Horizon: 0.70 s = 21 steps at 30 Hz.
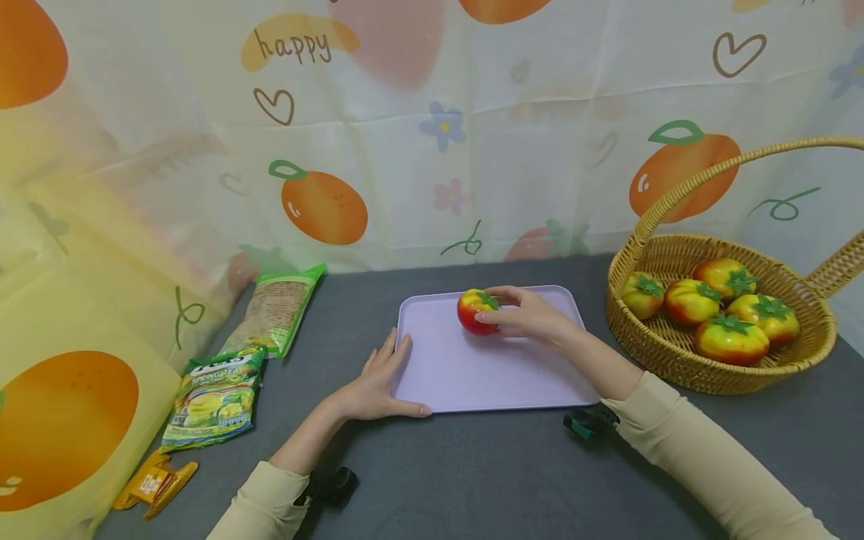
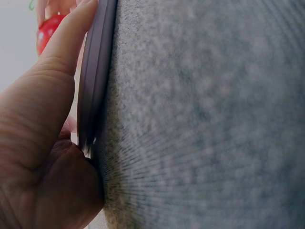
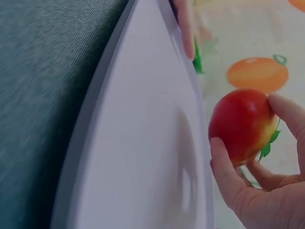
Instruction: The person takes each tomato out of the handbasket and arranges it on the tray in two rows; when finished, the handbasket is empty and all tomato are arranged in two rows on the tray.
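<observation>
My right hand point(image 1: 529, 319) holds a red-and-yellow tomato point(image 1: 475, 313) with a green leafy top, over the back part of a pale purple tray point(image 1: 472, 382). In the right wrist view, the thumb and fingers point(image 3: 228, 179) pinch the tomato point(image 3: 243, 124) from its sides, and a gap shows between it and the tray's floor. My left hand point(image 1: 378, 382) rests at the tray's near left corner, fingers spread along the left edge and thumb stretched along the front edge. From the left wrist, the thumb point(image 2: 62, 47) lies beside the tray's rim point(image 2: 95, 71).
To the right stands a wicker basket point(image 1: 675, 373) with a tall handle, holding several more tomatoes point(image 1: 732, 341). On the left lie a green-edged clear bag point(image 1: 280, 307), a green snack packet point(image 1: 216, 397) and a small orange packet point(image 1: 155, 484). A printed cloth point(image 1: 405, 187) hangs behind the dark table.
</observation>
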{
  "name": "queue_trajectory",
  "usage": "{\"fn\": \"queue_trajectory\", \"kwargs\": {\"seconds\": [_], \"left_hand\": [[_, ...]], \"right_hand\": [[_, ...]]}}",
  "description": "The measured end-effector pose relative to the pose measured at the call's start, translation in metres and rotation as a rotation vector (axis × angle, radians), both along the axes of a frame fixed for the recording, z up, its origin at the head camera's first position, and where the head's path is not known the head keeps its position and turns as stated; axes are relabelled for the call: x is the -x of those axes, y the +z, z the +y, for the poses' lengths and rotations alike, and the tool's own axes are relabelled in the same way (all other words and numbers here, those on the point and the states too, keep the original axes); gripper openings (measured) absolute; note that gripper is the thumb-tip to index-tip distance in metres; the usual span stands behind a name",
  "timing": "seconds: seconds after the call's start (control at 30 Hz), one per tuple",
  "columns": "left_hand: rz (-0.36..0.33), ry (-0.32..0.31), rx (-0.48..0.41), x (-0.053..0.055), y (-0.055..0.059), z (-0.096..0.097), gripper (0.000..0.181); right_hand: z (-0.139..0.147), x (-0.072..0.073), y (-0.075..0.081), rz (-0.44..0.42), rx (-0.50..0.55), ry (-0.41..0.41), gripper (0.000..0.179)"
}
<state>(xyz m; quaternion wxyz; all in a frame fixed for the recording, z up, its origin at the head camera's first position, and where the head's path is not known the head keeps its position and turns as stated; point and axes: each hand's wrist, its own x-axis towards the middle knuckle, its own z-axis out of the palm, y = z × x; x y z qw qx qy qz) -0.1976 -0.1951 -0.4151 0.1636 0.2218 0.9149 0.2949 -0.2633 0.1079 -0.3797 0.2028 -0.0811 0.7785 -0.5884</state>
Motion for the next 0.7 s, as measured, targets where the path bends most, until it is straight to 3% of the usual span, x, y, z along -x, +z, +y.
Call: {"fn": "queue_trajectory", "kwargs": {"seconds": [0.33,0.7], "left_hand": [[-0.024,0.025,0.009,-0.001,-0.001,0.001,0.12],[-0.012,0.018,0.021,0.0,-0.001,0.001,0.119]], "right_hand": [[-0.037,0.009,0.001,0.018,-0.03,-0.019,0.071],[-0.069,0.017,-0.003,0.175,-0.177,-0.027,0.07]]}}
